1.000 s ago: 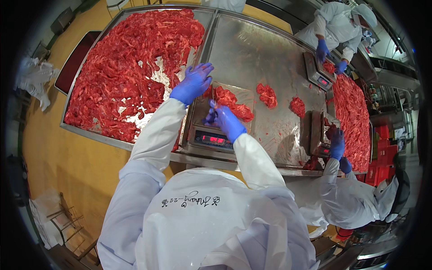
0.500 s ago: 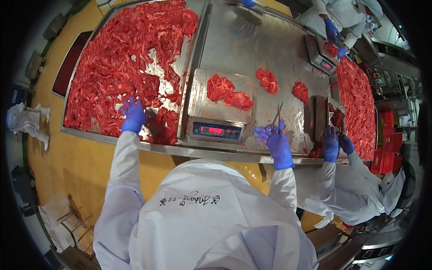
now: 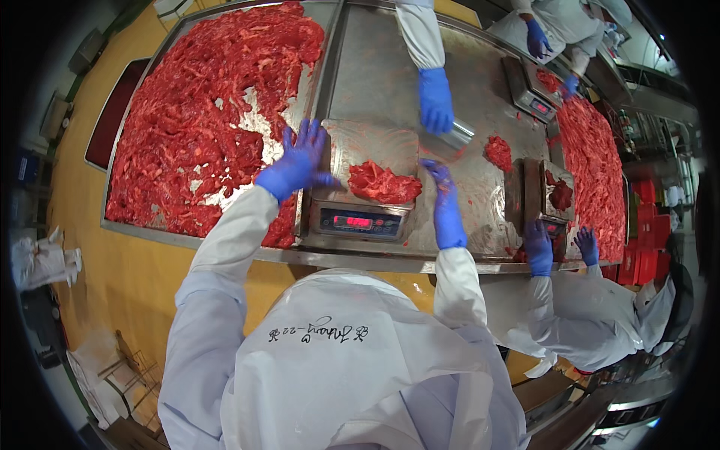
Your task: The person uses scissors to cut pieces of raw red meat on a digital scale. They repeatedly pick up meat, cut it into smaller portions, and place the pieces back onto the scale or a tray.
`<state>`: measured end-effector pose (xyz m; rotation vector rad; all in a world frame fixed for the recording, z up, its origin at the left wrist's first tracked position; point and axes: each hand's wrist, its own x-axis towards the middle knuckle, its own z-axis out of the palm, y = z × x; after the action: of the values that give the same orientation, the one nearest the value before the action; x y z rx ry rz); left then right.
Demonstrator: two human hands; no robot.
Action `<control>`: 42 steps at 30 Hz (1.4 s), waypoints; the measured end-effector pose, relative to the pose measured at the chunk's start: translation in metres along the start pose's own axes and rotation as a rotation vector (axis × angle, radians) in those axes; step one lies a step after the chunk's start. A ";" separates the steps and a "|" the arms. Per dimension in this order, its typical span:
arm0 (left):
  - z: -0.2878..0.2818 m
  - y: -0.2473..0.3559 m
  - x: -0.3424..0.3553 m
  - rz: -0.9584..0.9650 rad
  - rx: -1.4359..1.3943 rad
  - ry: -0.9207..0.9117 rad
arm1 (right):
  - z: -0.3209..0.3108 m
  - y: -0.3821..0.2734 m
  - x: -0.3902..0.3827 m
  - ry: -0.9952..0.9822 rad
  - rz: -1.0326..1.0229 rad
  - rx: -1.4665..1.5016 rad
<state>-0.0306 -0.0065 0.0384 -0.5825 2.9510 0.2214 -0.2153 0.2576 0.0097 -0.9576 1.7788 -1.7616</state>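
My left hand (image 3: 296,163), in a blue glove, is open with spread fingers over the divider beside a bench scale (image 3: 371,140). It holds nothing I can see. A lump of raw red meat (image 3: 385,183) lies on the scale's steel plate, near the lit display. At the plate's right edge is my right hand (image 3: 445,199), also gloved in blue. Its fingers point up and left, and blur hides what they may hold. Just beyond it, a co-worker's gloved hand (image 3: 436,103) reaches down from the far side to a shiny metal container (image 3: 457,134).
A large steel tray (image 3: 169,233) heaped with red meat stands at left. Another lump of meat (image 3: 498,153) lies on the steel table (image 3: 375,69). Two more scales and a second meat pile (image 3: 592,172) are at right, where other gloved people work.
My left hand has moved right and away from the meat heap. The right hand shifted toward the scale; its scissors no longer show. Meat on the scale looks smaller. A co-worker's arm reached in.
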 end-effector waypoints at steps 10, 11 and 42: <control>0.024 0.164 0.025 0.724 -0.231 -0.118 | -0.026 0.097 -0.057 0.415 0.266 0.665; 0.021 0.152 0.023 0.740 -0.303 -0.095 | -0.028 0.087 -0.054 0.436 0.369 0.949; 0.080 -0.125 -0.005 -0.505 -0.799 -0.014 | 0.051 -0.084 0.000 -0.444 0.463 0.082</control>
<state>0.0297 -0.1054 -0.0541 -1.3546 2.4840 1.3361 -0.1645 0.2286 0.0891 -0.7521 1.4795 -1.2120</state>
